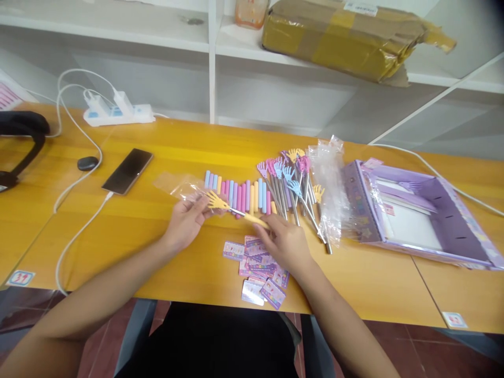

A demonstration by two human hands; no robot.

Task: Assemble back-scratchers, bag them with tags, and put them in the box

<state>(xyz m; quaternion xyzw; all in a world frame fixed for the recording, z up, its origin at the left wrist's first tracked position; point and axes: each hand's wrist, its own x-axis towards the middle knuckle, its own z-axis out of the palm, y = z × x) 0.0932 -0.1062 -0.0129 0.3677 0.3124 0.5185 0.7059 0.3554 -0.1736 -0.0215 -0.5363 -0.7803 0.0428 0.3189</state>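
Observation:
A back scratcher (218, 201) with a yellow hand-shaped head, a metal rod and a yellow handle lies between my hands. My right hand (289, 245) is closed around its handle end. My left hand (184, 224) pinches a clear plastic bag (173, 185) beside the yellow head, which looks partly within the film. Behind them lies a row of pastel handle tubes (242, 197) in pink, blue, purple and yellow. To the right is a pile of back scratchers (295, 188) with bare metal rods. Small printed cards (258, 262) are heaped near my right wrist.
Clear plastic bags (328, 184) lie beside a purple open box (374, 210) on the right. A phone (128, 171), black mouse (87, 164) and power strip (137, 114) with white cables are on the left. A taped carton (338, 31) rests on the shelf above the table.

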